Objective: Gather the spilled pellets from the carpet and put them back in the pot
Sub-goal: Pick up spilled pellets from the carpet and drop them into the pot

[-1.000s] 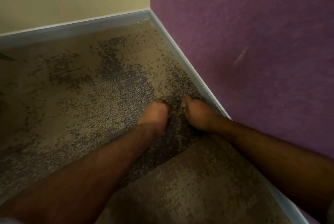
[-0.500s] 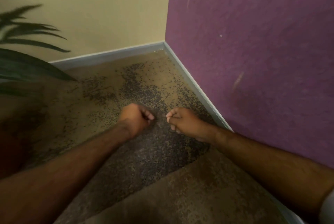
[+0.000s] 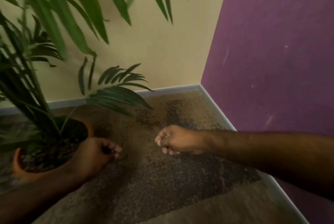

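Small dark pellets [image 3: 173,113] lie scattered over the tan carpet [image 3: 226,211] toward the room corner, with a denser patch nearer me. An orange pot [image 3: 17,167] with a palm plant stands at the left, its surface covered in dark pellets. My left hand [image 3: 95,153] hovers just right of the pot's rim, fingers curled into a fist around gathered pellets, a few dark ones showing between the fingers. My right hand [image 3: 173,140] is also a closed fist above the carpet, further right; its contents are hidden.
Palm fronds [image 3: 115,95] hang over the carpet's left and top. A yellow wall [image 3: 162,48] and a purple wall [image 3: 271,60] meet at the corner, with a grey skirting board [image 3: 216,108] along both.
Both fists have lifted off the pellet patch and swung left toward the pot. The view has risen and turned left, bringing the pot and plant into sight.
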`<state>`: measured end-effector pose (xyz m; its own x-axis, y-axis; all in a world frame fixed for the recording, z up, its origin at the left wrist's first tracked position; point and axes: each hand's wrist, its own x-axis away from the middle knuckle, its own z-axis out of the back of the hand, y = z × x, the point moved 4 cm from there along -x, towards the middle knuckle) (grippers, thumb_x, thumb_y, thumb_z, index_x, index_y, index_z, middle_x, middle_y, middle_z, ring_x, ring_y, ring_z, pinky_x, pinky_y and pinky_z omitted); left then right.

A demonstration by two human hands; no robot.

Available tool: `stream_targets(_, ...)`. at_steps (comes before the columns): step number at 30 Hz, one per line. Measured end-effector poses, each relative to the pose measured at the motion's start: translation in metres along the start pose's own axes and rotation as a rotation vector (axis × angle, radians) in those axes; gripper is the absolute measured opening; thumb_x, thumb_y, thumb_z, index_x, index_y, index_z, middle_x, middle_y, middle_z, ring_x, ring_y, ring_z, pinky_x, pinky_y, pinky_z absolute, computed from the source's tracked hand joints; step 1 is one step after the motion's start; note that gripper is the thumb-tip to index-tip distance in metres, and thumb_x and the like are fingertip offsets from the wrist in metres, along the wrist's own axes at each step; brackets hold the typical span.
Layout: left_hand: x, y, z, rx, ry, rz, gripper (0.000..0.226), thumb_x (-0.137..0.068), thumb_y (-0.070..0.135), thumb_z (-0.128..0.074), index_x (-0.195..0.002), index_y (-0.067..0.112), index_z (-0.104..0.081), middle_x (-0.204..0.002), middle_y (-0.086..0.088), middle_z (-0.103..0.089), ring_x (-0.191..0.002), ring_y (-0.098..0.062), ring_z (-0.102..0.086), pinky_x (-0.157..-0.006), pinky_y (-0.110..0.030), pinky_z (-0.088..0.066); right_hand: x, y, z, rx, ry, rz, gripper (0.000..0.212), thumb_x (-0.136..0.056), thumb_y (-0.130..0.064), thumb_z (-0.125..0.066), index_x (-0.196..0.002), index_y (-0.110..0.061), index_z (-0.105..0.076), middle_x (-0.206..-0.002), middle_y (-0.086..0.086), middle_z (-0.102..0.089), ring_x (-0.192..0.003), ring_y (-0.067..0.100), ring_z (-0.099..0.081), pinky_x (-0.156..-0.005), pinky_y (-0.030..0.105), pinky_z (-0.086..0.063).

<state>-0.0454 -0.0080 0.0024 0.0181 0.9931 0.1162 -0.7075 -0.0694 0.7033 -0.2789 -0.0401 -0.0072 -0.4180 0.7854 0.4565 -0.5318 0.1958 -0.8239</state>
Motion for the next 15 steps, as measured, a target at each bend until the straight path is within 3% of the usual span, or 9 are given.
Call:
stream_targets(7, 0.014, -0.045, 0.062, 0.051, 0.182, 0.139, 0.024, -0.077, 0.011, -0.076, -0.07, 0.033, -0.069, -0.075, 0.011, -0.07, -0.069, -0.005, -0.063, -0.054, -0.017, -0.045, -0.043, -0.1, -0.066, -0.08, -0.06, -0.01, 0.019, -0.098, -0.009, -0.042, -0.082, -0.015, -0.05, -0.066, 0.004, -0.051, -0.049, 0.01, -0.039, -0.032, 0.014, -0.029)
stream_targets(10, 0.018, -0.068, 0.083, 0.216, 0.294, 0.254, 0.023, -0.075, 0.003, -0.076, -0.07, 0.025, -0.071, -0.077, -0.004, -0.072, -0.075, -0.023, -0.068, -0.067, -0.032, -0.057, -0.064, -0.127, -0.102, -0.217, -0.094, 0.025, 0.022, -0.099, -0.01, -0.04, -0.08, -0.015, -0.051, -0.068, 0.003, -0.049, -0.052, 0.009, -0.038, -0.034, 0.014, -0.026)
stream_targets(13, 0.024, -0.087, 0.096, 0.422, 0.318, 0.312, 0.016, -0.08, -0.006, -0.067, -0.08, 0.009, -0.069, -0.096, -0.017, -0.069, -0.076, -0.024, -0.062, -0.066, -0.025, -0.054, -0.083, -0.141, -0.126, -0.323, -0.084, 0.012, 0.018, -0.098, -0.009, -0.042, -0.086, -0.013, -0.054, -0.069, 0.005, -0.05, -0.055, 0.011, -0.041, -0.035, 0.015, -0.028)
stream_targets(15, 0.028, -0.1, 0.102, 0.477, 0.32, 0.347, 0.013, -0.084, -0.005, -0.063, -0.088, 0.005, -0.068, -0.1, -0.017, -0.066, -0.087, -0.026, -0.061, -0.074, -0.03, -0.051, -0.092, -0.146, -0.131, -0.361, -0.062, -0.01, 0.013, -0.097, -0.007, -0.044, -0.091, -0.009, -0.056, -0.07, 0.006, -0.052, -0.056, 0.011, -0.044, -0.037, 0.016, -0.03)
